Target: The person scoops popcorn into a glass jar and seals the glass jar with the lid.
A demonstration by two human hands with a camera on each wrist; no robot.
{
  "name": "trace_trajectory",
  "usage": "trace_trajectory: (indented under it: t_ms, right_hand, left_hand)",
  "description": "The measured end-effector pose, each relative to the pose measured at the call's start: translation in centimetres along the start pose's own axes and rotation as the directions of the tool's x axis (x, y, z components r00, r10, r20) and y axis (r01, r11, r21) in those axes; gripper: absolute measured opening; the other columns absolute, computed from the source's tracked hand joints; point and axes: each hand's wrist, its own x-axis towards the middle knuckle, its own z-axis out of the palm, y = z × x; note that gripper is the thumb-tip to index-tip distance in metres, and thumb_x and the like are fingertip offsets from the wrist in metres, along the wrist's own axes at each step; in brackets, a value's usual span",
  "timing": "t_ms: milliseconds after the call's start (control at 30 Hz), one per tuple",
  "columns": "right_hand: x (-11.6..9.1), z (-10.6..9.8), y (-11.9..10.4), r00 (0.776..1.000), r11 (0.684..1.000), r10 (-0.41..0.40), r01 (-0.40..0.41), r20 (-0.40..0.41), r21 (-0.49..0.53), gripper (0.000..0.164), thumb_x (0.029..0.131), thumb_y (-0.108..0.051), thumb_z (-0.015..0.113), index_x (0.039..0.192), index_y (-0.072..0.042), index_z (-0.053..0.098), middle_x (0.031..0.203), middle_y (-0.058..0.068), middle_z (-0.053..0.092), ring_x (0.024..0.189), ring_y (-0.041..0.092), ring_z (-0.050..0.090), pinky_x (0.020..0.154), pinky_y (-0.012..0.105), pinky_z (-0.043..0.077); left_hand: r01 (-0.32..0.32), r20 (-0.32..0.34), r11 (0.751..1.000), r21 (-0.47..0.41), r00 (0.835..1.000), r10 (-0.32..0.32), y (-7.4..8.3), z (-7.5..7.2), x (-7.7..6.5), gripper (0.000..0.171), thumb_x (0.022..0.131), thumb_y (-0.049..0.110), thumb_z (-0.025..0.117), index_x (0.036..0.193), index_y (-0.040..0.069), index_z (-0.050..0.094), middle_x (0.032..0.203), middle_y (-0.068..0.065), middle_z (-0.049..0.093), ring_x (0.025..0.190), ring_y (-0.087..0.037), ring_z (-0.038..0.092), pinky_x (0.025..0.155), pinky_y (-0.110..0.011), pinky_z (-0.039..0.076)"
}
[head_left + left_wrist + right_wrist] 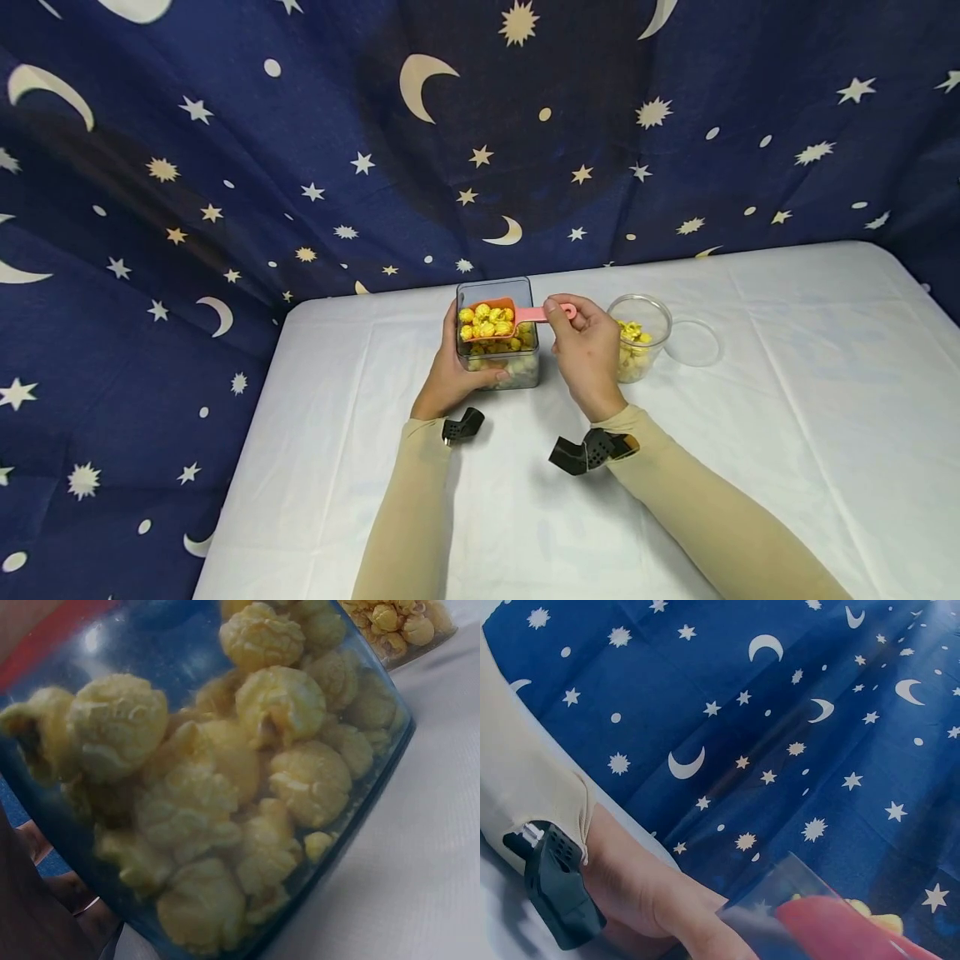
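Note:
My left hand grips a clear square container from its left side, thumb across the front. Yellow popcorn partly fills it, seen close through the wall in the left wrist view. Between thumb and fingers, my right hand pinches the handle of a pink-orange scoop. The scoop is heaped with popcorn and lies level over the container's open top. In the right wrist view the scoop shows partly, and the left hand reaches around the container.
Just right of my right hand stands a round clear tub with some popcorn in it. A clear round lid lies beside the tub on the white-covered table. A dark blue star-and-moon cloth hangs behind.

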Motion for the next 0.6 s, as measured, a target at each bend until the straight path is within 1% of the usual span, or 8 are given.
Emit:
trace_trajectory:
  t_ms: [67, 200, 400, 467, 600]
  right_hand:
    - [-0.01, -0.01, 0.04, 1.0, 1.0, 0.018, -0.018, -0.016, 0.015, 0.018, 0.098, -0.01, 0.067, 0.108, 0.005, 0.069, 0.072, 0.001, 0.061, 0.045, 0.004, 0.043, 0.044, 0.018, 0.039]
    - [-0.24, -0.08, 0.1, 0.996, 0.996, 0.073, -0.071, -0.046, 0.054, 0.018, 0.098, -0.008, 0.065, 0.108, 0.006, 0.068, 0.07, -0.006, 0.06, 0.045, 0.003, 0.042, 0.043, 0.016, 0.037]
    - [-0.58, -0.37, 0.1, 0.988, 0.987, 0.138, -0.131, -0.071, 0.097, 0.02, 0.1, -0.009, 0.063, 0.112, 0.006, 0.066, 0.07, -0.005, 0.058, 0.048, 0.003, 0.043, 0.046, 0.015, 0.039]
    - [-0.69, -0.5, 0.04, 0.987, 0.986, 0.143, -0.135, -0.07, 0.101, 0.02, 0.1, -0.01, 0.062, 0.112, 0.006, 0.066, 0.069, -0.006, 0.057, 0.049, 0.003, 0.043, 0.048, 0.015, 0.04]
    - [-0.94, -0.77, -0.22, 0.992, 0.99, 0.101, -0.093, -0.076, 0.105, 0.019, 0.1, -0.01, 0.063, 0.11, 0.006, 0.066, 0.068, -0.007, 0.056, 0.049, 0.003, 0.043, 0.047, 0.016, 0.039]
  left_hand:
    - [-0.004, 0.005, 1.0, -0.003, 1.0, 0.004, -0.1, 0.0, 0.04, 0.127, 0.072, 0.009, 0.092, 0.162, 0.027, 0.004, 0.156, -0.001, 0.035, 0.14, -0.022, 0.039, 0.117, -0.043, 0.029]
    - [-0.014, 0.01, 1.0, -0.013, 1.0, 0.014, -0.14, 0.01, 0.08, 0.127, 0.072, 0.009, 0.092, 0.162, 0.026, 0.004, 0.156, -0.001, 0.035, 0.14, -0.022, 0.039, 0.117, -0.043, 0.029]
    - [-0.01, 0.01, 1.0, -0.011, 1.0, 0.01, -0.1, 0.06, 0.01, 0.127, 0.073, 0.005, 0.091, 0.162, 0.027, 0.003, 0.156, -0.001, 0.036, 0.138, -0.022, 0.041, 0.117, -0.043, 0.03]
    - [-0.009, 0.01, 1.0, -0.007, 1.0, 0.009, -0.09, 0.05, -0.02, 0.127, 0.073, 0.005, 0.09, 0.162, 0.027, 0.003, 0.155, -0.001, 0.036, 0.137, -0.023, 0.042, 0.116, -0.043, 0.031]
    - [0.0, 0.006, 1.0, -0.001, 1.0, 0.0, -0.03, 0.04, -0.1, 0.126, 0.073, 0.005, 0.09, 0.162, 0.027, 0.004, 0.155, -0.001, 0.036, 0.135, -0.023, 0.044, 0.115, -0.043, 0.033]
